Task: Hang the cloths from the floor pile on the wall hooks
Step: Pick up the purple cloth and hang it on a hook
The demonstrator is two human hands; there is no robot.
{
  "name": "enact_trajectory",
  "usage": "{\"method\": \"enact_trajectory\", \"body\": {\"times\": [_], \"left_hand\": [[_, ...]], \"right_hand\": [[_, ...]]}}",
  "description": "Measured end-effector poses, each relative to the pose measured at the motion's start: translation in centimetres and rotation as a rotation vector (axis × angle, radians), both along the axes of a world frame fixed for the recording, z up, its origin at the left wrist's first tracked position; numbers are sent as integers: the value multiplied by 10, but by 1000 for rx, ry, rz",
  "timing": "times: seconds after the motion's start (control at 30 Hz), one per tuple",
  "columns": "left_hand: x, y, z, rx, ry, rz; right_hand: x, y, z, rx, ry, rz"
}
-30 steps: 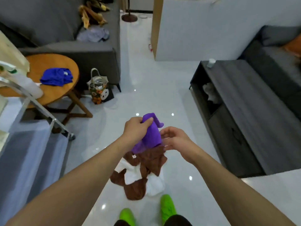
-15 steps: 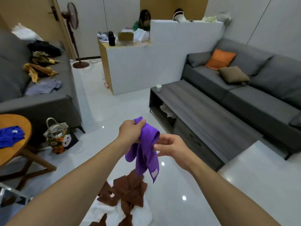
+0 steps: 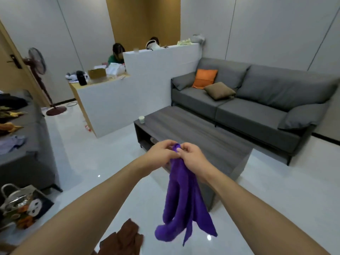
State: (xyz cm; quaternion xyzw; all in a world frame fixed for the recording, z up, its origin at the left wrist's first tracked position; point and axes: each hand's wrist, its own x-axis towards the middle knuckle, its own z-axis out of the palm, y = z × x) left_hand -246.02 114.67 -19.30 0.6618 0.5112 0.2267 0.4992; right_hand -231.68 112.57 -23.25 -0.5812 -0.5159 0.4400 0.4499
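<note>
While both forearms reach forward from the bottom edge, a brown cloth (image 3: 122, 240) lies on the glossy white floor (image 3: 276, 199) between them, only partly in view. Just above it hangs the purple cloth (image 3: 184, 205), held in mid-air, its lower folds and one pointed corner dangling free. Left hand (image 3: 161, 153) pinches the cloth's bunched top edge, fingers curled round the fabric. Right hand (image 3: 192, 159) grips the same top edge from the other side, thumb and fingertips closed on it; the two hands nearly touch. Beyond the hands stands a low grey wood-grain table (image 3: 198, 129), a small white cup (image 3: 141, 119) near its far left corner. Right of the table, a grey sofa (image 3: 257, 111) carries an orange cushion (image 3: 205, 78) and a brown cushion (image 3: 219, 90). A patterned bag (image 3: 24, 207) sits at lower left. Farther back, a white counter (image 3: 139, 96); a standing fan (image 3: 37, 63) at far left.
</note>
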Motion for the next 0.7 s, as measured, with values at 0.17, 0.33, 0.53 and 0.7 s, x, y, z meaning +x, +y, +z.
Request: {"method": "enact_trajectory", "body": {"times": [0.17, 0.33, 0.53, 0.7], "left_hand": [[100, -1, -11, 14, -35, -94], [201, -9, -27, 38, -64, -170], [296, -2, -30, 110, -44, -238], [365, 10, -20, -23, -166, -272]], "right_hand": [[101, -27, 0, -9, -70, -131], [189, -63, 9, -38, -49, -264], [294, -100, 13, -144, -380, -324], [359, -111, -21, -390, -749, -420]]}}
